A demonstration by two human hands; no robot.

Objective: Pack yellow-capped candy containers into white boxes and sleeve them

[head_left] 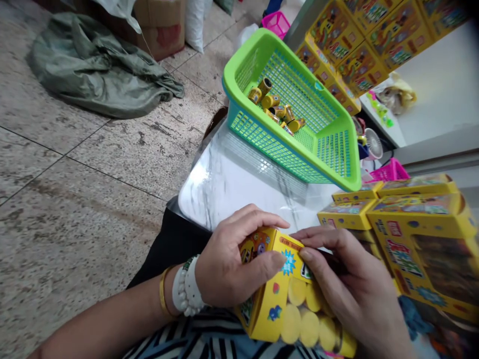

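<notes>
A yellow printed cardboard box [275, 299] sits at my lap, tilted, with several round yellow cylinder ends [309, 326] showing through its front window. My left hand [239, 259] wraps the box's left side and top, thumb lying on the printed front. On the right, my right hand [352, 284] grips the box's upper edge between thumb and fingers; part of the box is hidden behind it. Beyond my hands, a green plastic basket [294, 154] holds several small yellow cylinders [288, 113] in a loose pile at its far left end.
Under the basket is a white marble-patterned table [209, 194]. Filled yellow boxes [426, 244] stand close by my right hand, and more are stacked [359, 45] at the upper right. A grey-green sack [101, 70] and a brown carton [159, 30] are on the floor.
</notes>
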